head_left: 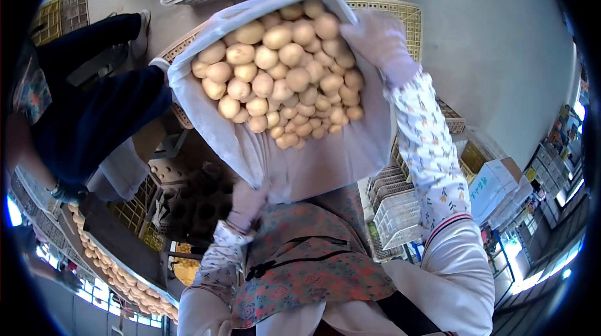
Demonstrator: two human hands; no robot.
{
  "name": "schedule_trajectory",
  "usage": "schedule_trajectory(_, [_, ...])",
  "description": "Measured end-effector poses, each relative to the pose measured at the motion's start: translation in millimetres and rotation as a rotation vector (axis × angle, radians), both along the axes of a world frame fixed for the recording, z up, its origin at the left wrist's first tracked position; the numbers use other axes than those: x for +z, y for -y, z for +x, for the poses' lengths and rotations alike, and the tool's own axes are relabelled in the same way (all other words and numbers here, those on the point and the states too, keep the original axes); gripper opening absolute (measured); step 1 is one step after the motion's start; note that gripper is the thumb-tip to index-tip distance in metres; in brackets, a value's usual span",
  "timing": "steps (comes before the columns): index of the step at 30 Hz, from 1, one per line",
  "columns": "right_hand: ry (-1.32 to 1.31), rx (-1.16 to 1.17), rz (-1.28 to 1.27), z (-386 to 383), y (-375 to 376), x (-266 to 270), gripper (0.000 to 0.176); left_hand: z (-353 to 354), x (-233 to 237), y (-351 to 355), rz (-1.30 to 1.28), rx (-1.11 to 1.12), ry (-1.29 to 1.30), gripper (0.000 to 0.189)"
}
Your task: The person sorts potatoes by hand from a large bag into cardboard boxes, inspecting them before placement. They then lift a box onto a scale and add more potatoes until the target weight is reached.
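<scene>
In front of me a box or crate draped in a white plastic liner (pixel 325 170) is filled with round tan produce (pixel 282 73) that resembles potatoes. The liner hides the container's walls. My left hand (pixel 249 199), in a pale glove, is closed on the liner's near left edge. Up at the far right corner, my right hand (pixel 375 41), also gloved and slightly blurred, grips the liner's rim. Whether either hand holds the container's wall beneath the liner is hidden.
Yellow plastic crates (pixel 400 13) stand behind the lined container. At left a person in dark trousers (pixel 106 123) is close by. A curved conveyor (pixel 119 273) carries more tan produce at lower left. White crates (pixel 394 211) and a carton (pixel 494 189) stand at right.
</scene>
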State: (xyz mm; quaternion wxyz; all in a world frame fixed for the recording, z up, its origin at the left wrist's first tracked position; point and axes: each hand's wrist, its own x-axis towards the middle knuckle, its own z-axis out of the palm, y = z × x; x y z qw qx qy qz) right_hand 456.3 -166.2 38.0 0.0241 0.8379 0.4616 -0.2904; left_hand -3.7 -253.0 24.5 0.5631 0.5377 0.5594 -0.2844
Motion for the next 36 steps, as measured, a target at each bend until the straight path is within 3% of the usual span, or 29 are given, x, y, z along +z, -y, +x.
schedule_trajectory(1, [-0.009, -0.001, -0.027, -5.4, -17.9, 4.2, 0.042, 13.4, 1.8, -26.0, 0.153, 0.195, 0.038, 0.04])
schedule_trajectory(2, [-0.013, 0.0, -0.053, -10.7, -34.9, 10.3, 0.043, 42.9, 29.0, -73.8, 0.369, 0.178, 0.267, 0.048])
schedule_trajectory(3, [-0.018, 0.001, -0.078, -11.6, -44.8, 14.5, 0.046, 60.3, 42.5, -114.9, 0.412, 0.203, 0.327, 0.067])
schedule_trajectory(5, [0.063, 0.116, 0.183, -15.5, -58.2, 16.5, 0.049, 69.8, 39.6, -175.0, 0.803, 0.213, 0.403, 0.086])
schedule_trajectory(6, [0.103, 0.174, 0.311, -18.0, -63.7, 17.0, 0.052, 86.2, 57.0, -203.8, 0.762, 0.174, 0.161, 0.088])
schedule_trajectory(7, [0.046, 0.219, 0.186, -24.2, -80.2, 42.2, 0.05, 87.5, 45.2, -229.0, 0.824, -0.014, 0.066, 0.082])
schedule_trajectory(9, [0.023, 0.363, -0.035, -15.9, -117.7, 12.1, 0.046, 96.6, 5.6, -264.2, 0.751, -0.301, -0.143, 0.047])
schedule_trajectory(10, [0.018, 0.433, -0.143, -10.4, -133.2, 0.7, 0.044, 99.9, -9.7, -271.5, 0.822, -0.396, -0.285, 0.039])
schedule_trajectory(14, [0.105, 0.523, -0.204, -21.4, -146.4, 20.8, 0.034, 88.3, -23.2, -274.2, 0.927, -0.321, -0.174, 0.037])
schedule_trajectory(16, [0.145, 0.538, -0.129, -21.0, -140.5, 8.5, 0.033, 90.7, -23.1, -278.9, 0.844, -0.281, -0.145, 0.035])
schedule_trajectory(19, [0.083, 0.565, 0.088, -0.1, -84.6, -4.1, 0.048, 83.7, 8.4, -222.9, 0.968, -0.216, -0.028, 0.032])
schedule_trajectory(20, [0.08, 0.618, 0.379, -1.4, -31.6, 1.5, 0.041, 58.8, 7.5, -187.2, 1.117, -0.239, 0.011, 0.032])
schedule_trajectory(21, [0.166, 0.652, 0.441, -15.3, 2.6, 34.3, 0.037, 53.4, 24.3, -151.1, 1.195, -0.188, 0.079, 0.033])
schedule_trajectory(22, [-0.013, 0.55, 0.398, -25.3, 30.1, 62.5, 0.035, 51.6, 39.9, -114.0, 1.187, -0.123, 0.085, 0.035])
schedule_trajectory(24, [-0.028, 0.458, 0.467, -34.5, 17.1, 50.8, 0.036, 48.6, 33.1, -108.1, 1.177, -0.135, 0.063, 0.037])
schedule_trajectory(26, [-0.108, 0.433, 0.239, -35.7, -52.8, 25.1, 0.035, 66.5, 28.7, -152.9, 1.045, -0.114, -0.011, 0.04])
schedule_trajectory(27, [-0.077, 0.532, 0.316, -29.6, -62.3, 21.1, 0.034, 65.8, 16.1, -157.6, 1.088, -0.135, -0.032, 0.041])
schedule_trajectory(29, [-0.002, 0.537, 0.493, -26.3, -28.3, 15.4, 0.034, 59.5, 17.9, -144.3, 1.1, -0.132, -0.067, 0.04])
schedule_trajectory(30, [0.018, 0.505, 0.413, -39.5, -5.8, 35.5, 0.04, 53.6, 24.6, -129.3, 1.03, -0.095, -0.131, 0.04])
schedule_trajectory(31, [-0.068, 0.456, 0.239, -50.9, 3.2, 54.4, 0.043, 36.2, 16.4, -115.3, 1.108, -0.088, -0.001, 0.041])
schedule_trajectory(32, [-0.133, 0.435, 0.428, -55.2, 8.5, 47.8, 0.042, 35.4, 18.0, -110.1, 1.023, 0.089, 0.12, 0.042])
schedule_trajectory(34, [-0.102, 0.345, 0.373, -55.3, -10.0, 27.5, 0.039, 25.3, 5.7, -119.3, 1.125, -0.112, 0.043, 0.043])
schedule_trajectory(35, [0.026, 0.41, 0.195, -48.8, -43.0, 32.4, 0.04, 40.8, 9.1, -138.8, 0.987, -0.087, -0.052, 0.046])
schedule_trajectory(36, [-0.004, 0.386, 0.234, -37.9, -64.2, 25.8, 0.04, 60.1, 9.5, -154.8, 1.044, -0.124, -0.118, 0.051])
